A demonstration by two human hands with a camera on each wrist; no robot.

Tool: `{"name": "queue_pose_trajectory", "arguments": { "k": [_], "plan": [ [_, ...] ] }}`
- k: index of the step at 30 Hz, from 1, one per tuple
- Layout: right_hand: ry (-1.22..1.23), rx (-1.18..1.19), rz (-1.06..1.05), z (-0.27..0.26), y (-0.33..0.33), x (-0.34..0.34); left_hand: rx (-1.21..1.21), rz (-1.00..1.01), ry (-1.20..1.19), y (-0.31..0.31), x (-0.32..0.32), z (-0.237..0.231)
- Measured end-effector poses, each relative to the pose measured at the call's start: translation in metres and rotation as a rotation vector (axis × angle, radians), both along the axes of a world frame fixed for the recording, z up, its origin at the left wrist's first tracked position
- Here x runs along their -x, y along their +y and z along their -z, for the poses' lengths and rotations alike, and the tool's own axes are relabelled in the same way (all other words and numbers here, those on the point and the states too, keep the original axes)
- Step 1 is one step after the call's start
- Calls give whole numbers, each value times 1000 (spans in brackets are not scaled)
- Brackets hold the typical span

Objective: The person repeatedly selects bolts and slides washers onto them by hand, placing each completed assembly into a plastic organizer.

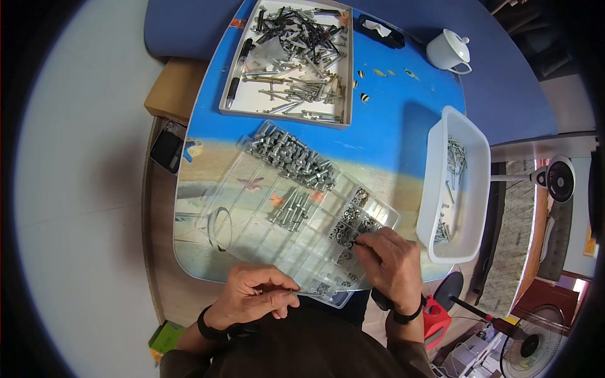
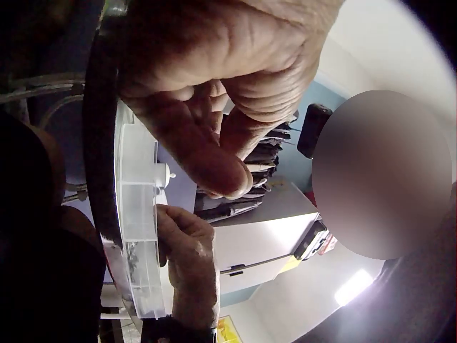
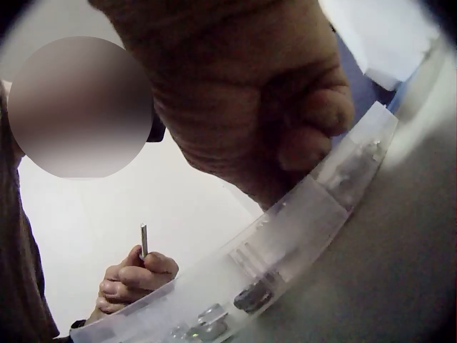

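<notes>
1. The slim metal piece (image 3: 143,243) is standing up from the left hand (image 1: 255,295), whose thumb and forefinger are pinching it near the close edge of the box. With so little of it being gripped, it could be twisting or slipping out, and a loosening pinch would be the cause.

2. The right hand (image 1: 392,264), well apart from the left, is reaching with bent fingers into a compartment of nuts (image 1: 343,233). Its fingertips are hiding their contact, so I cannot tell whether they are clamping anything. Crowded small parts could be clinging together, giving several or none; a hurried lift could be flicking some into a neighbouring compartment.

3. The clear divided box (image 1: 268,242) is lying askew on the table (image 1: 384,145), its near corner seemingly jutting past the edge. A forearm or sleeve catching that corner could be tipping or sliding it, mixing its contents.

4. Inside it, the heap of short bolts (image 1: 293,157) is filling the far compartments high; a jolt could be sending some over the dividers towards the longer bolts (image 1: 293,211).

5. Farther out, the white basin (image 1: 476,189) is standing just beyond the right hand, where a swinging elbow could be knocking it.
</notes>
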State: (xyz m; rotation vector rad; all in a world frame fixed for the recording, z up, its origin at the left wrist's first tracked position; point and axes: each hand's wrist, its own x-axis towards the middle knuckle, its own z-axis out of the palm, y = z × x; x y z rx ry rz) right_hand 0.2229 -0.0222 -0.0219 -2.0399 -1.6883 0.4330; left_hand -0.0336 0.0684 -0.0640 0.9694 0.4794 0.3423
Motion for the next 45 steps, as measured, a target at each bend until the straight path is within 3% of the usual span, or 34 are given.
{"name": "queue_pose_trajectory", "arguments": {
  "k": [6, 12, 14, 21, 24, 26, 27, 29, 30, 32, 34, 37, 45],
  "plan": [
    [-18, -49, -12, 1, 6, 0, 6, -7, -23, 0, 1, 2],
    [-70, 55, -47, -9, 11, 0, -8, -1, -31, 2, 1, 1],
    [-186, 73, -156, -10, 13, -2, -3, -2, -37, 2, 2, 3],
    [-153, -6, -199, -4, 9, -2, -12, -8, -59, 3, 2, 3],
    [-29, -116, -93, 2, 1, -2, 7, -14, -74, 2, 1, 4],
    [369, -172, 36, -1, -8, 0, -9, -17, -53, 0, 1, 5],
    [367, -177, 38, -2, -14, 5, -20, -23, -30, -1, 1, 4],
    [993, -204, 237, -3, -26, 18, 33, -41, 5, -4, -1, -1],
    [993, -215, 235, -4, -29, 22, 93, -61, 42, -7, -2, -3],
    [1275, -202, 296, -5, -35, 30, 107, -60, 29, -14, -6, -11],
    [1296, -298, 250, 7, -42, 39, 119, -62, 17, -23, -12, -22],
    [1524, -346, 317, 7, -49, 54, 113, -51, 58, -36, -21, -36],
    [1476, -463, 160, 13, -74, 64, -27, -120, 80, -67, -25, -53]
  ]
}}
